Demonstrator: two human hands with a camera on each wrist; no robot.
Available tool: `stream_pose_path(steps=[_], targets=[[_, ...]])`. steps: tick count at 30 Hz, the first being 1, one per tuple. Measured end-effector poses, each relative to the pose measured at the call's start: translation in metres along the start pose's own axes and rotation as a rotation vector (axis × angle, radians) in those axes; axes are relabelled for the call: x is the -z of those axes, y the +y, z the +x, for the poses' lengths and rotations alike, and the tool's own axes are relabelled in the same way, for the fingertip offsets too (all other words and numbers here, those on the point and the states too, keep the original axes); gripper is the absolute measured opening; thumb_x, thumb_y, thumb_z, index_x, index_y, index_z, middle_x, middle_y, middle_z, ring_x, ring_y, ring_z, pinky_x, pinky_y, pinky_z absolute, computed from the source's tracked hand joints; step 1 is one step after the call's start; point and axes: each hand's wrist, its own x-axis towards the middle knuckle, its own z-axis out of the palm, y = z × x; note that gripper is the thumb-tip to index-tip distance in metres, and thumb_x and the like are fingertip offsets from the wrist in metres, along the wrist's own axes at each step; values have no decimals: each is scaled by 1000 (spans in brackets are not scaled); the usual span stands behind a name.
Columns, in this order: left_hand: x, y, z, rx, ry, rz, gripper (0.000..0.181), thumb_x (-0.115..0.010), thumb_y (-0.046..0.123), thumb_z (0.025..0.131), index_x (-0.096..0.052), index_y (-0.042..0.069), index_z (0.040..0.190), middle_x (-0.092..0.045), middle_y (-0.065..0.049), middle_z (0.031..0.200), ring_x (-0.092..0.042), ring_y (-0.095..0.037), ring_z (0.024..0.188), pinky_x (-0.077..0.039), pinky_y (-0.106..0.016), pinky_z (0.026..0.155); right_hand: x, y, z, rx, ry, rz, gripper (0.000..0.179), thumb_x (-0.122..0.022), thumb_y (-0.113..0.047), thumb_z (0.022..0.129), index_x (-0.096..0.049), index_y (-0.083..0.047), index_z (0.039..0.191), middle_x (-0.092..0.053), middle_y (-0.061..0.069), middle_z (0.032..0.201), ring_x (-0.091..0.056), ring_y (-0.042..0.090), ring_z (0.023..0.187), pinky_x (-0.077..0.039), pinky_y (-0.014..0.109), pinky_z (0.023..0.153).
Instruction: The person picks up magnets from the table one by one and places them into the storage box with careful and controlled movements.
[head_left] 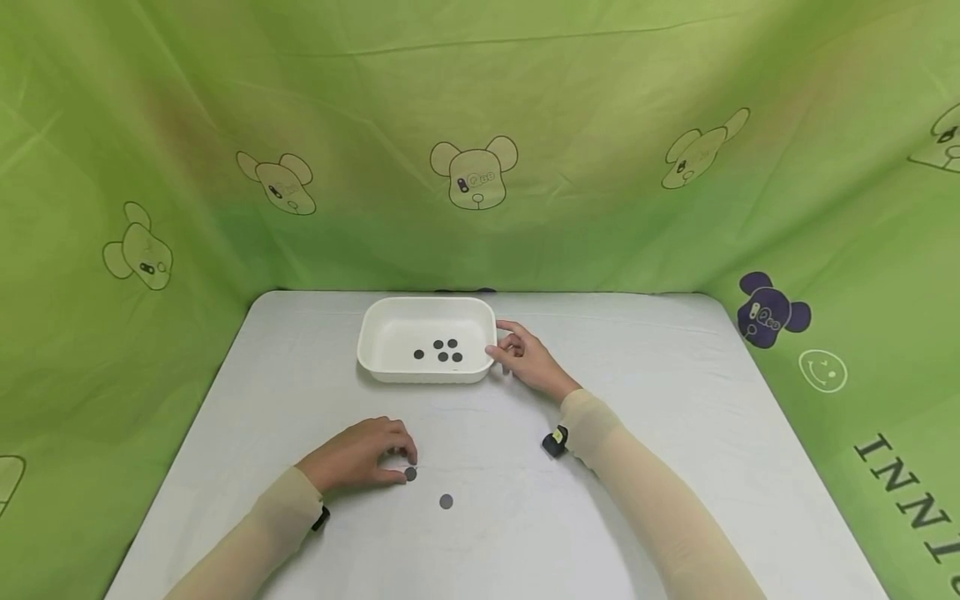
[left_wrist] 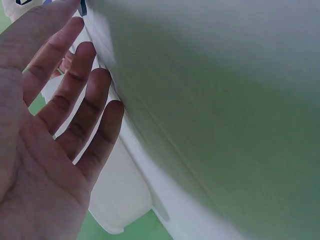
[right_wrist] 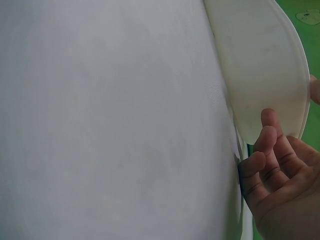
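On the table, my left hand pinches a small dark round disc between thumb and fingertip. The left wrist view shows that disc at the thumb tip, with the other fingers loosely bent. A second dark disc lies flat a little to the right and nearer the front. My right hand holds the right end of a white rectangular tray, thumb over the rim and the other fingers along the outer wall. Several matching discs rest on the tray's floor, mostly toward its right half.
A white cloth covers the table. Green curtains printed with bear heads enclose the back and sides. Black wrist devices sit at both cuffs. The tray stands near the table's back edge.
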Motion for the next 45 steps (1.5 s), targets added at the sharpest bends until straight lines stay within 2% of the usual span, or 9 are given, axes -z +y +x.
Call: stream_pose_path(steps=[4, 7, 20, 28, 31, 38, 45], targets=[[-2, 0, 0, -11, 11, 14, 23, -91, 25, 89, -76, 26, 105, -65, 14, 105, -56, -6, 96, -50, -32, 92, -1, 0, 0, -2, 1, -3, 68, -74, -29, 105, -43, -8, 161, -67, 7, 104, -65, 23, 78, -47, 26, 67], [-4, -1, 0, -23, 25, 25, 22, -91, 25, 88, -76, 27, 104, -65, 14, 105, -56, -6, 95, -50, -32, 91, -1, 0, 0, -5, 4, -6, 67, -74, -29, 105, -43, -9, 161, -67, 7, 103, -64, 19, 77, -47, 27, 67], [-5, -1, 1, -1, 15, 29, 21, -91, 27, 88, -76, 27, 103, -65, 16, 104, -56, -5, 97, -49, -33, 93, -1, 2, 0, 5, 14, -12, 66, -74, -29, 105, -44, -10, 161, -67, 7, 104, -64, 21, 77, -47, 26, 67], [-6, -1, 0, -7, 16, 27, 21, -91, 26, 89, -75, 27, 102, -65, 17, 104, -56, -5, 97, -49, -33, 93, -1, 1, 0, 2, 13, -14, 66, -74, -28, 105, -44, -8, 161, -67, 7, 105, -66, 25, 79, -48, 26, 68], [-7, -1, 1, -9, 13, 19, 22, -91, 24, 89, -74, 27, 101, -65, 16, 103, -55, -5, 96, -49, -33, 92, -1, 1, 0, -5, 10, -11, 67, -73, -29, 106, -43, -8, 162, -67, 8, 106, -67, 34, 83, -47, 26, 68], [-7, -1, 2, -21, 18, 25, 25, -91, 22, 87, -70, 27, 100, -64, 15, 99, -53, -4, 92, -48, -30, 88, -1, 0, 0, -6, 9, -15, 66, -73, -28, 106, -43, -8, 161, -66, 8, 105, -67, 36, 83, -49, 26, 69], [-5, 3, 2, -6, 0, 3, 25, -90, 21, 89, -67, 27, 98, -64, 17, 95, -55, -5, 91, -47, -29, 88, -1, 1, 1, -12, 5, 1, 69, -72, -24, 106, -39, -6, 164, -66, 9, 106, -65, 52, 91, -47, 25, 68]])
